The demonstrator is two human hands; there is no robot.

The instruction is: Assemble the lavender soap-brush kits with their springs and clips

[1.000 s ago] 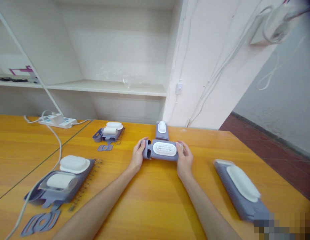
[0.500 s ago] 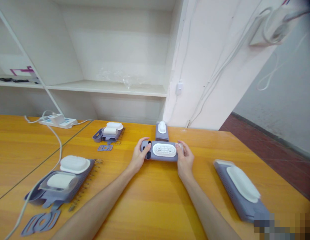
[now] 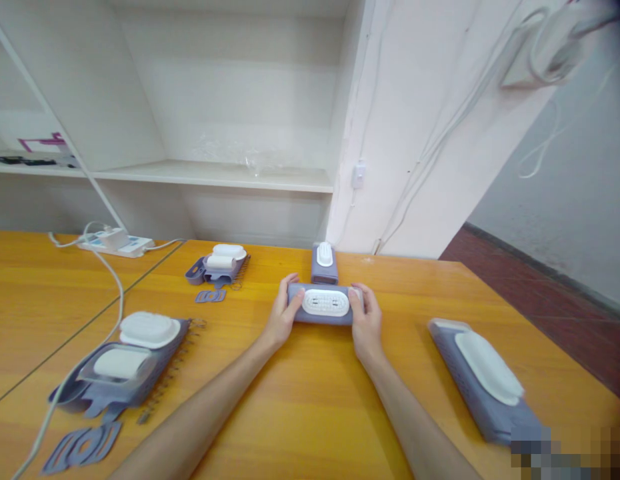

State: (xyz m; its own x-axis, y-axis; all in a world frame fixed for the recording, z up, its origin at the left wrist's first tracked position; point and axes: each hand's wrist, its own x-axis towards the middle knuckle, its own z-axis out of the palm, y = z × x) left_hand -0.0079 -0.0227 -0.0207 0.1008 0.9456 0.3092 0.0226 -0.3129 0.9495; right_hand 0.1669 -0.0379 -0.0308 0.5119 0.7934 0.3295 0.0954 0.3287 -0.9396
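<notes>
Both hands hold a long grey-purple plastic case above the middle of the table. On its upper face sits a white oval insert with small bumps and two dark slots. My left hand is closed around the left end, thumb on top near the oval. My right hand grips the right end with its thumb beside the oval's right edge. The fingers under the case are hidden. Just behind it, partly covered, lies a similar grey-purple case with a white ridged oval.
Another case with a white oval lies on the right. At left rest a case set with a roll, wire spiral and flat grey pieces, and a similar set farther back. A white cable runs from a power strip.
The dark openings at the case's left end no longer show; that end now looks plain grey. My left thumb has shifted slightly right, and the right hand slightly left.
</notes>
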